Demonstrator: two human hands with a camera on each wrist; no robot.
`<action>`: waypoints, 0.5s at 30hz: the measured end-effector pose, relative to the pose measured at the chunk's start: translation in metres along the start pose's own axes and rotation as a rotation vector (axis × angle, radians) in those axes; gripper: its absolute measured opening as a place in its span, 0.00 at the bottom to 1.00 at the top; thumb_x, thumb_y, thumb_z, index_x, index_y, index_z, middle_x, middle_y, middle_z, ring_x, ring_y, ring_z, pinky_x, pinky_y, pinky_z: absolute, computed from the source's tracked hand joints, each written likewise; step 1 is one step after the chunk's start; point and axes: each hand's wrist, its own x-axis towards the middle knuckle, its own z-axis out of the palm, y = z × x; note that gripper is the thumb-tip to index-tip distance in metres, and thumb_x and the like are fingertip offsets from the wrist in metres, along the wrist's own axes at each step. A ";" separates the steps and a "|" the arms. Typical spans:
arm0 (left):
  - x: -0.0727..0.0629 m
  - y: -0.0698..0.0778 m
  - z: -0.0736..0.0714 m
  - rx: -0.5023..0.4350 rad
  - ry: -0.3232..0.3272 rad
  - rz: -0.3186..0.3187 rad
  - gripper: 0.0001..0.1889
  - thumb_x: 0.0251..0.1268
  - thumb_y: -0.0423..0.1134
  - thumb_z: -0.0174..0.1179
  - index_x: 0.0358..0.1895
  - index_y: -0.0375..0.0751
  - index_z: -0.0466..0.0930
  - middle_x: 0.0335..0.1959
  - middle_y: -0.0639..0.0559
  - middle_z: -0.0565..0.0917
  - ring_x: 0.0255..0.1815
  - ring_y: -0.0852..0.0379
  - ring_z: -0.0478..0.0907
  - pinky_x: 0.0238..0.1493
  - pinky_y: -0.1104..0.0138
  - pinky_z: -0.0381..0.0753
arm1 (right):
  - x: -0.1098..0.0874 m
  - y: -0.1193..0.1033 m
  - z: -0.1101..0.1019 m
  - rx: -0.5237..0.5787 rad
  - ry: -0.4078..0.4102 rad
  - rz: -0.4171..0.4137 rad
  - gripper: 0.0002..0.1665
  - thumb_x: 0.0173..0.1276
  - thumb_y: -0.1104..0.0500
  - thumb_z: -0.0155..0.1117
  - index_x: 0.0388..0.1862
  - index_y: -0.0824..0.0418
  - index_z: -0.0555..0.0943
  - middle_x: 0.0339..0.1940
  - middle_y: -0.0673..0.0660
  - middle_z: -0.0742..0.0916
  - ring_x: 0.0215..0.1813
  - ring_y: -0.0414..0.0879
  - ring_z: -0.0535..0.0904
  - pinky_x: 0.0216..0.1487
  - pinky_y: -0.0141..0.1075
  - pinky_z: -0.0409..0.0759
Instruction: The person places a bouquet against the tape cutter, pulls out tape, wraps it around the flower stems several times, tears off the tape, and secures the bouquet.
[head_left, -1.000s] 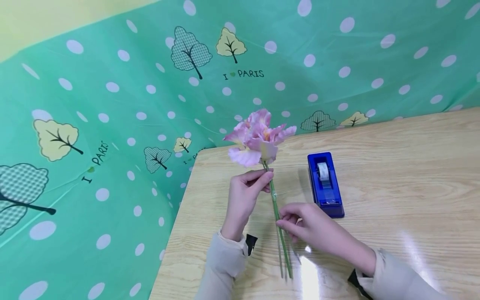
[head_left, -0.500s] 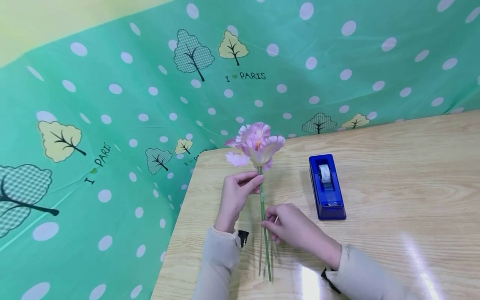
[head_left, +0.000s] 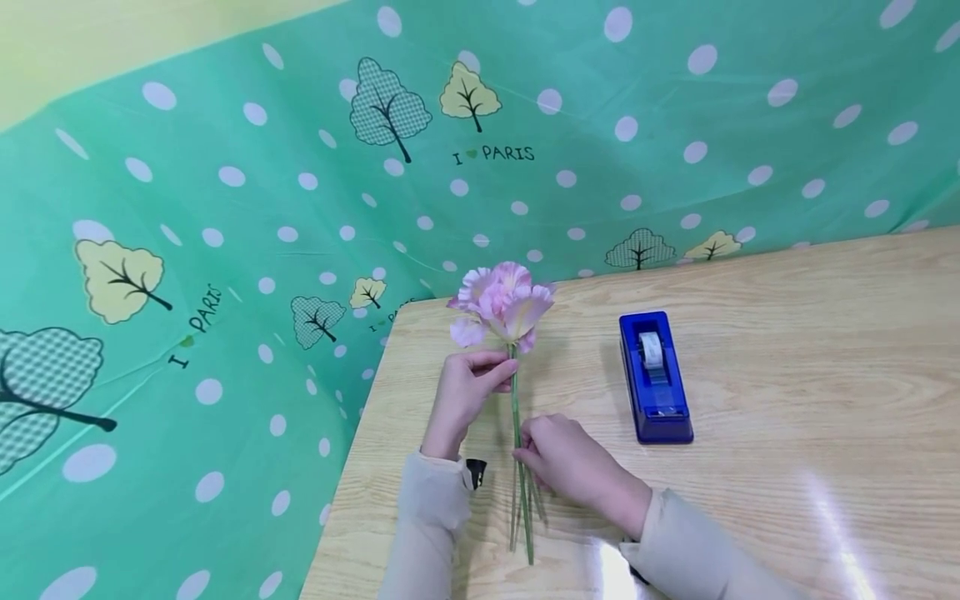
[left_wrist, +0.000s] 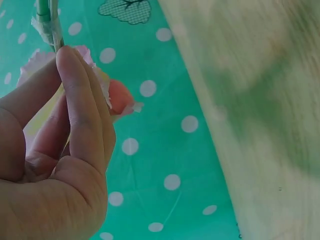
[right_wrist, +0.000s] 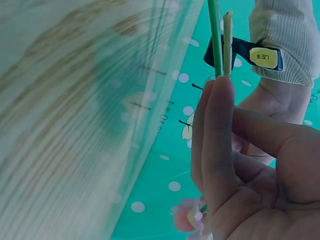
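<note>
My left hand [head_left: 467,392] pinches a bunch of artificial flowers just beneath its pink-purple petals [head_left: 501,302]. Lower down, the thumb and fingers of my right hand [head_left: 566,458] pinch the same green stems [head_left: 523,508], whose ends splay apart below that hand. Seen from the left wrist, clear tape [left_wrist: 45,30] wraps the stems close to the left fingertips. From the right wrist, a green stem [right_wrist: 215,37] and a paler tan one [right_wrist: 228,42] stick out of the right fingertips, side by side. A black band [right_wrist: 250,54] circles the left sleeve's cuff.
A blue tape dispenser [head_left: 656,379] with a roll of clear tape stands to the right of the flowers on the wooden table [head_left: 810,358]. A green polka-dot cloth [head_left: 225,350] hangs behind the table and along its left side.
Both hands have shifted left in the head view, carrying the flowers along. The blossoms sit lower, and the stems stand more nearly vertical in the picture. Both hands keep hold.
</note>
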 end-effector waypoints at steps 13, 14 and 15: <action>0.003 -0.007 -0.002 0.153 0.024 -0.027 0.09 0.64 0.30 0.66 0.44 0.27 0.85 0.37 0.35 0.87 0.26 0.58 0.84 0.36 0.65 0.87 | 0.011 -0.005 0.014 -0.295 -0.013 0.030 0.13 0.63 0.58 0.71 0.22 0.60 0.79 0.18 0.50 0.79 0.19 0.42 0.73 0.23 0.37 0.76; 0.003 -0.007 -0.003 0.171 0.029 -0.028 0.09 0.63 0.30 0.66 0.43 0.27 0.85 0.36 0.36 0.87 0.26 0.57 0.84 0.36 0.64 0.87 | 0.012 -0.005 0.016 -0.308 -0.014 0.030 0.13 0.63 0.58 0.71 0.23 0.61 0.79 0.18 0.51 0.80 0.19 0.42 0.73 0.23 0.37 0.77; 0.003 -0.008 -0.003 0.191 0.033 -0.025 0.09 0.64 0.30 0.66 0.43 0.27 0.85 0.35 0.36 0.87 0.26 0.55 0.85 0.36 0.63 0.87 | 0.013 -0.005 0.016 -0.318 -0.018 0.033 0.13 0.63 0.57 0.71 0.23 0.61 0.79 0.19 0.51 0.80 0.20 0.42 0.73 0.23 0.37 0.77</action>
